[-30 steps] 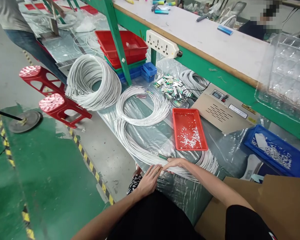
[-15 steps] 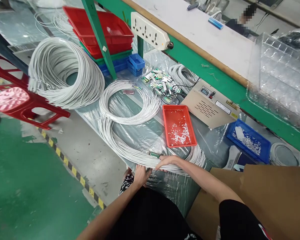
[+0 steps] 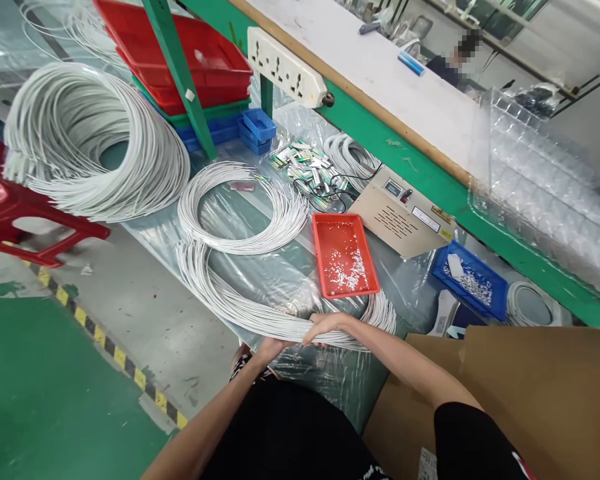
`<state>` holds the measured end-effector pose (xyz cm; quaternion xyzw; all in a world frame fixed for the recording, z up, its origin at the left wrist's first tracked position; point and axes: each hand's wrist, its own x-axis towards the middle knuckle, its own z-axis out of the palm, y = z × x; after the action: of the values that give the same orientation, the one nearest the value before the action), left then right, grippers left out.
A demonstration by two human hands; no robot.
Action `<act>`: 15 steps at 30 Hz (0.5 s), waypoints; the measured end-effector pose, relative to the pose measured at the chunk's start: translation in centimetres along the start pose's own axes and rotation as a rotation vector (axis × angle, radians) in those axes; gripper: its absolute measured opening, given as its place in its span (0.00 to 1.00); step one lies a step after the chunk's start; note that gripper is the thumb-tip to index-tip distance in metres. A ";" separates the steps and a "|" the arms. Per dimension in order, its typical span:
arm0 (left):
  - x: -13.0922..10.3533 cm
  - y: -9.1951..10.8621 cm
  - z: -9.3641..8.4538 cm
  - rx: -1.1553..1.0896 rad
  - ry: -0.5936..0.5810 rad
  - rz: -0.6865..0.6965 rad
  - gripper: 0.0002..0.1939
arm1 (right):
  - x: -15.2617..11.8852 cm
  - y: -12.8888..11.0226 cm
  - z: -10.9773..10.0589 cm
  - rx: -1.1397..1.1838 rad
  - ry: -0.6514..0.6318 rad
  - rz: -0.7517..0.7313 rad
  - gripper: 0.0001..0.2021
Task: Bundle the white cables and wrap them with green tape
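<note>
A large coil of white cables (image 3: 240, 319) lies along the front edge of the plastic-covered table. My right hand (image 3: 327, 325) is closed over its near side, thumb and fingers around the strands. Just to the left, my left hand (image 3: 273, 347) reaches under the same coil from the front; its fingers are hidden beneath the cables. A second white cable coil (image 3: 195, 220) lies behind, touching the first. The red tray (image 3: 344, 257), scattered with small white pieces, stands just beyond my right hand, over part of the near coil.
A thick cable bundle (image 3: 150, 160) stands at the left beside a red stool (image 3: 55, 230). Farther back are connector pieces (image 3: 310, 167), a beige box device (image 3: 400, 210) and stacked red trays (image 3: 205, 73). A blue tray (image 3: 473, 280) and cardboard boxes (image 3: 540, 387) are at the right.
My left hand has slid under the near coil, hiding its fingers. A small green piece beside my right hand is no longer visible. The view has shifted right.
</note>
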<state>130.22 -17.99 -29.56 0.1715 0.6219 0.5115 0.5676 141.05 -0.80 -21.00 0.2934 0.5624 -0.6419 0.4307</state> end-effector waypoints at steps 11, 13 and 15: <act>-1.3 -1.1 1.6 -0.333 -0.146 -0.044 0.26 | 0.4 0.8 0.1 0.033 -0.015 -0.014 0.18; -1.2 -1.3 1.2 -0.316 -0.149 -0.039 0.27 | 0.3 0.8 0.1 0.027 -0.016 -0.008 0.19; -1.1 -1.7 0.8 -0.275 -0.133 -0.028 0.29 | 0.3 0.8 0.2 0.015 -0.011 -0.002 0.19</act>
<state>131.90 -19.22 -30.22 0.1168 0.5095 0.5713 0.6328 141.67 -1.10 -21.57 0.2928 0.5554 -0.6482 0.4309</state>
